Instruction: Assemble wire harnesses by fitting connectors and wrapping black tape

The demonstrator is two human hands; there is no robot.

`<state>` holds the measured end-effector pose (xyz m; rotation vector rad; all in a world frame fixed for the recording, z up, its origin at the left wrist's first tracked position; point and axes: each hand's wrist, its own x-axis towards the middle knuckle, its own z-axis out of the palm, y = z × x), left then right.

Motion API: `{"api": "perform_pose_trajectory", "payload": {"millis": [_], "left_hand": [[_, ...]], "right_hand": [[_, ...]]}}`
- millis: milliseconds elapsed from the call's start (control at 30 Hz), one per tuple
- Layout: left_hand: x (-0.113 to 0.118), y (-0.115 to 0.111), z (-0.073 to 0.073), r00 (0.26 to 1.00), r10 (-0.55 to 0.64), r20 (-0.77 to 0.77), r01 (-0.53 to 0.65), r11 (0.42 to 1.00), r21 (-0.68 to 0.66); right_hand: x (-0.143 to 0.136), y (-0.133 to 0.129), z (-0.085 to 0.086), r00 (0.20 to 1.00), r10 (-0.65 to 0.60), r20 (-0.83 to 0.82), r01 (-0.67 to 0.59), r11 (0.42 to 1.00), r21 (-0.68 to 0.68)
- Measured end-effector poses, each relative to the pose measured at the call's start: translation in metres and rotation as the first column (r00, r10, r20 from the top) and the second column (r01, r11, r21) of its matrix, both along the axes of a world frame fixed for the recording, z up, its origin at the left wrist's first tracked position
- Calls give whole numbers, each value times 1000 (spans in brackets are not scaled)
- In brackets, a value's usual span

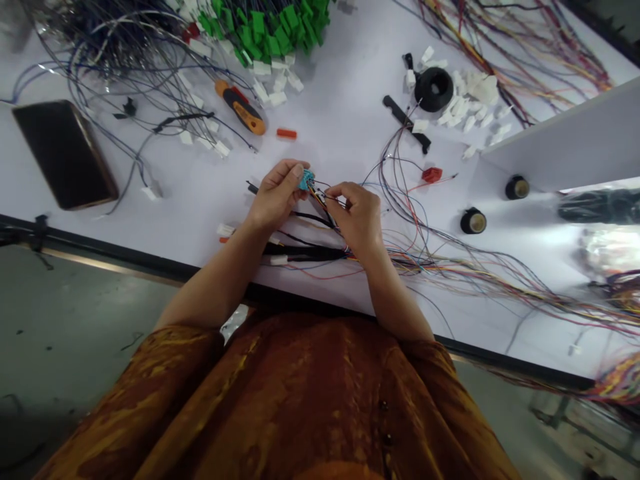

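Between the thumb and fingers of my left hand is a small light-blue wire connector, with several wires running out of its right side. My right hand is just to the right, thumb and forefinger pinched on a thin dark wire close to the connector. Whether that wire's tip sits in the connector I cannot tell. Below both hands lies a wire harness with black sleeving, its loose coloured wires spreading right across the table.
An orange-and-black hand tool and an orange connector lie beyond my hands. Green connectors are heaped at the back, a phone lies left. Rightward are a black tape roll, a red connector and a white panel.
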<state>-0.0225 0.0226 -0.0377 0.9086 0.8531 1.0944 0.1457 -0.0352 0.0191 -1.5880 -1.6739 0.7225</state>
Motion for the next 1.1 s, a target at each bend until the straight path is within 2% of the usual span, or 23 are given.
{"api": "perform_pose_trajectory", "payload": {"millis": [300, 533, 833, 1100], "left_hand": [[0, 0, -2, 1000, -7, 22, 6, 999, 44], [2, -2, -6, 998, -23, 60, 17, 996, 91], [4, -5, 1, 998, 14, -56, -12, 999, 49], [5, -11, 6, 991, -40, -128, 50, 996, 77]], "right_hand": [[0, 2, -2, 1000, 6, -27, -6, 1000, -11], [-3, 3, -4, 991, -16, -136, 8, 998, -61], [-5, 2, -3, 978, -23, -207, -3, 992, -123], [-8, 5, -11, 987, -19, -159, 4, 996, -93]]}}
